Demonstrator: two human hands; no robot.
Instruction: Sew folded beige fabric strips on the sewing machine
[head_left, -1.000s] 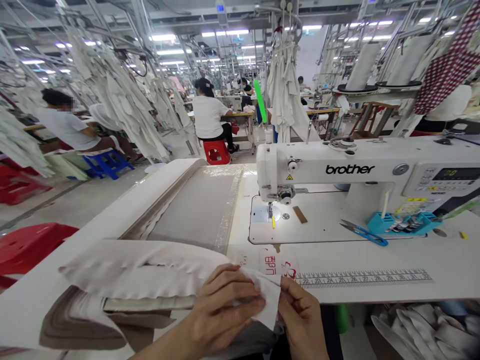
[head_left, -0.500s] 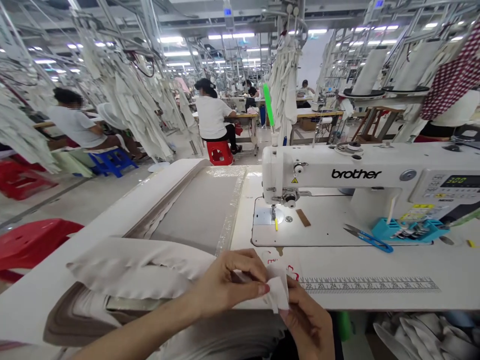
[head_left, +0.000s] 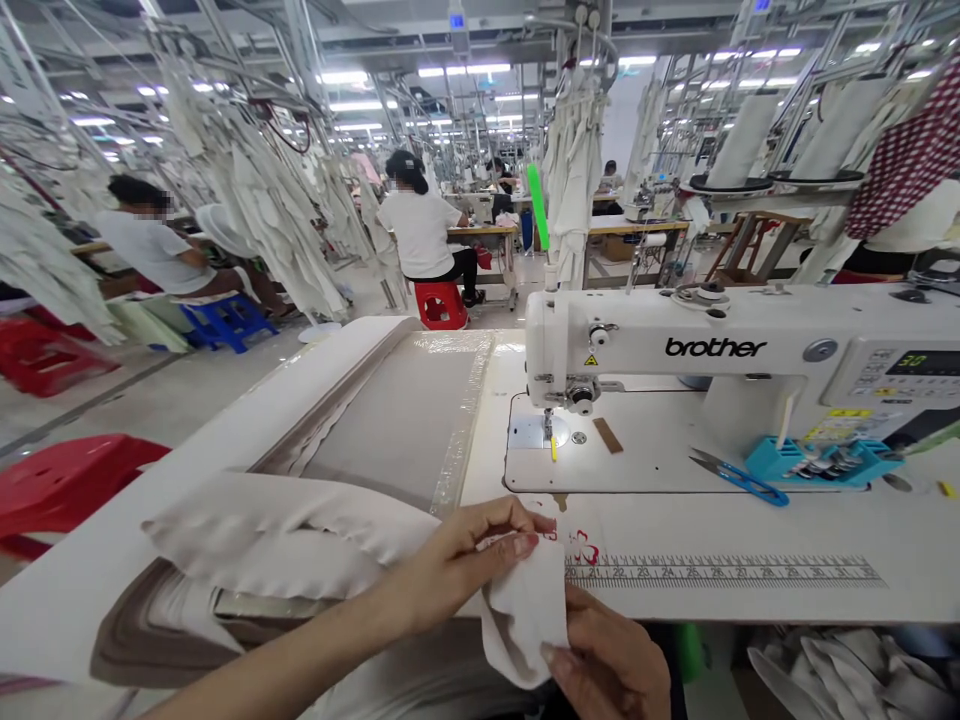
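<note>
A pale off-white fabric piece point(head_left: 525, 610) hangs between my hands at the front edge of the table. My left hand point(head_left: 491, 545) pinches its top edge between thumb and fingers. Lower and to the right, my right hand point(head_left: 607, 650) is closed on the fabric's right side, with the thumb on its near face. Beyond them stands a white sewing machine point(head_left: 675, 345), its presser foot point(head_left: 548, 425) over the needle plate. Left of my hands, a folded pale cloth point(head_left: 285, 530) lies across a thick stack of fabric pieces point(head_left: 142, 630).
Blue thread snips point(head_left: 742, 478) lie on the machine bed beside a teal bobbin holder point(head_left: 825, 462). A printed ruler point(head_left: 720, 572) runs along the table's front. A grey fabric panel point(head_left: 390, 420) lies left of the machine. A red stool point(head_left: 75, 490) stands at left; people sit at work beyond.
The fabric piece, bunched small between my fingers before, now hangs opened out. My right hand has moved slightly down, while my left hand stays near the same spot at the top edge.
</note>
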